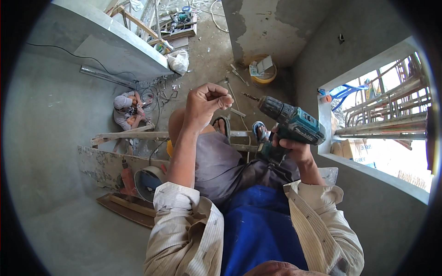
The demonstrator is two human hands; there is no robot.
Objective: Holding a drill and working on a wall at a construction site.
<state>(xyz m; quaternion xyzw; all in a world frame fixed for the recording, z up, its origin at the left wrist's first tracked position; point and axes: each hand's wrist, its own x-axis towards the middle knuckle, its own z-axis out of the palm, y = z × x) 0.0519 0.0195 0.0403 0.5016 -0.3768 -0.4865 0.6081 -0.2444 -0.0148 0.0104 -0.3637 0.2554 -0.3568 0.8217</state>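
Note:
My right hand (pixel 295 150) is wrapped round the grip of a teal and black cordless drill (pixel 301 126), raised above my right thigh. The drill points up and to the left, and a metal bit (pixel 251 97) sticks out of its chuck. My left hand (pixel 207 105) is lifted in front of me, left of the bit's tip and apart from it. Its thumb and fingers are pinched together; whatever may be between them is too small to make out.
At left, another person (pixel 126 110) crouches near loose cables. A worn plank (pixel 103 164) beside me bears a red power tool (pixel 127 177) and a round blue container (pixel 149 181). Ahead stand a yellow bucket (pixel 262 81) and a white sack (pixel 178 61). A window opening (pixel 382 106) is at right.

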